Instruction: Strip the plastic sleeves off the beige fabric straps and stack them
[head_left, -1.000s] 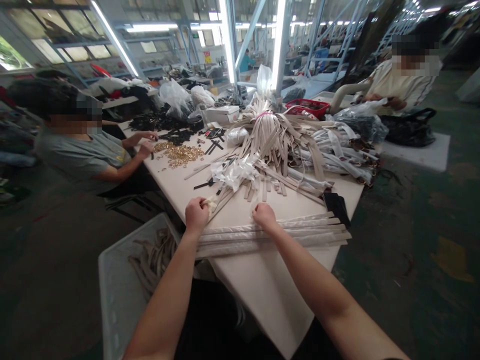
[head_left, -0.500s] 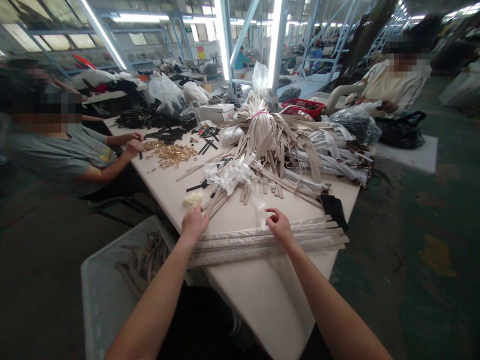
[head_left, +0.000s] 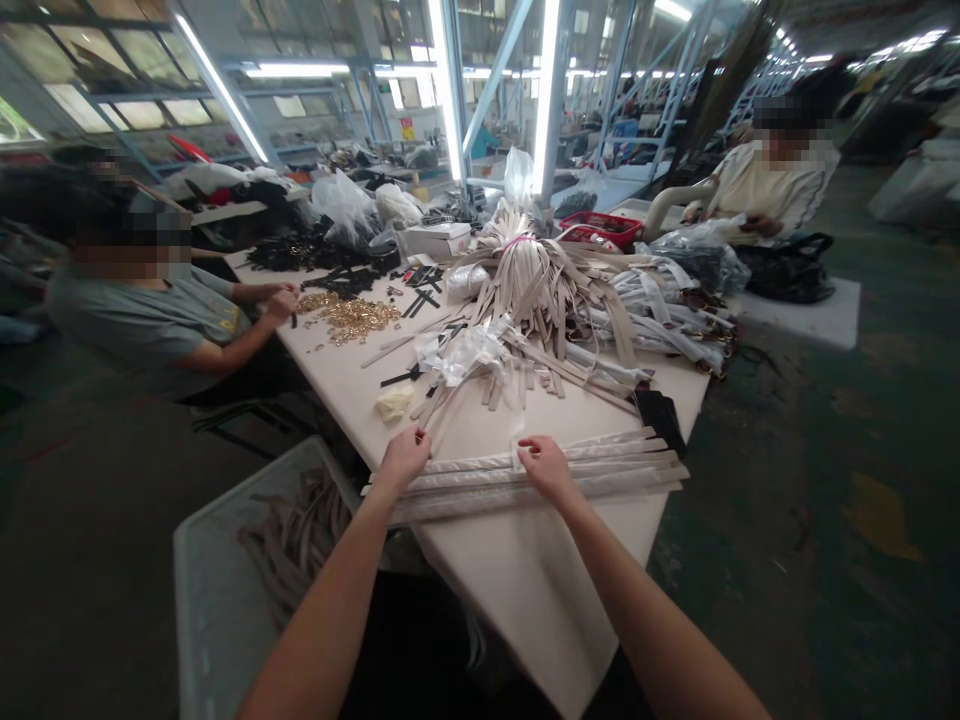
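Observation:
My left hand is closed, its fingertips beside the lower ends of some loose beige straps. What it pinches, if anything, I cannot make out. To the right, the thumb and fingers of my right hand pinch a small piece of clear plastic film. Below both hands, several flat beige straps in clear plastic sleeves lie side by side across the table. A crumpled heap of clear plastic lies just beyond, with a pale yellow crumpled piece left of it.
A large bundle of beige straps stands mid-table, near gold metal pieces and a red basket. Black flat pieces lie at the right edge. A white bin holds straps at lower left. Co-workers sit left and right.
My left hand has moved right and a little nearer to me. My right hand has shifted slightly left and down, its fingers closing on the film. The view has tilted slightly.

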